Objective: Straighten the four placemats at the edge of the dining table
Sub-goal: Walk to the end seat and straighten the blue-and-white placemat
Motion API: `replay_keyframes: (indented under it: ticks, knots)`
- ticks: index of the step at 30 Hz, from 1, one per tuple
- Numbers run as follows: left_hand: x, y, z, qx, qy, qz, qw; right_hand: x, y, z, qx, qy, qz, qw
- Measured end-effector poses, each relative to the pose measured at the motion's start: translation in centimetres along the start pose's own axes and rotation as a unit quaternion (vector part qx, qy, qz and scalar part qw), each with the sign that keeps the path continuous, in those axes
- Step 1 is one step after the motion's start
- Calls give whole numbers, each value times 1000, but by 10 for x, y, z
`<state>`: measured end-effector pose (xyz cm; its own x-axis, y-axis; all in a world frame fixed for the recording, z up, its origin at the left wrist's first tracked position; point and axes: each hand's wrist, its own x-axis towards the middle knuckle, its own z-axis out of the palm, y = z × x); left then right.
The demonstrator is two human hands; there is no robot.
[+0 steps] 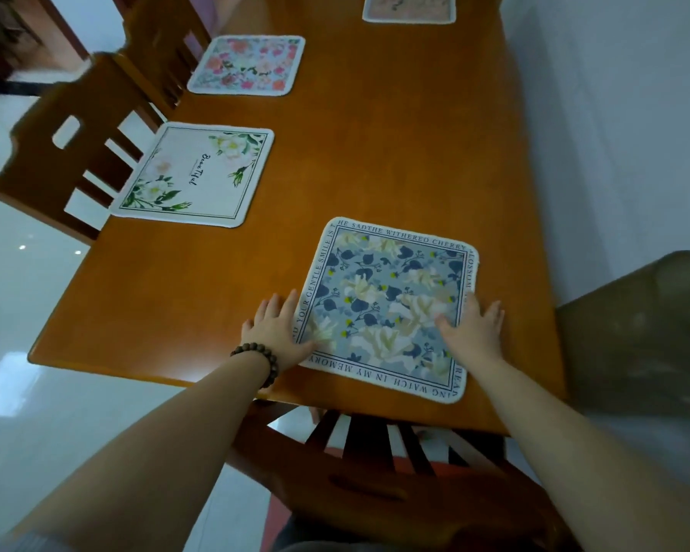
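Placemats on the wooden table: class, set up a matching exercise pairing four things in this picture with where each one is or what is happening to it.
Column one:
1. blue placemat
2. white placemat
3. pink placemat
4. bead bracelet

Column two:
A. on the left wrist
B. second mat along the table's left edge
C. held at both sides by the left hand and right hand
D. beside a chair back, just past the blue mat

Pairs: 1-C, 2-D, 3-B, 4-A
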<state>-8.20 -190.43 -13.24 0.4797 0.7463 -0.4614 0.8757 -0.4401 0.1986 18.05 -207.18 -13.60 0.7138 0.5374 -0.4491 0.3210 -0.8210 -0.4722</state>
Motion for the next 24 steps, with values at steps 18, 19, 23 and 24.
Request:
replay_keyframes:
  ticks: [18, 19, 23, 24]
  knots:
    - [-43, 17, 30, 118, -98, 53, 987, -72, 27, 35, -145, -56, -41, 987]
    - [-45, 18, 29, 120, -100, 52, 986, -76, 28, 36, -163, -64, -40, 984]
    - [-49, 25, 26, 127, -102, 46, 986, -83, 28, 35, -218, -102, -40, 970]
    - [-50, 27, 26, 129, -99, 45, 986, -85, 27, 37, -226, -107, -44, 967]
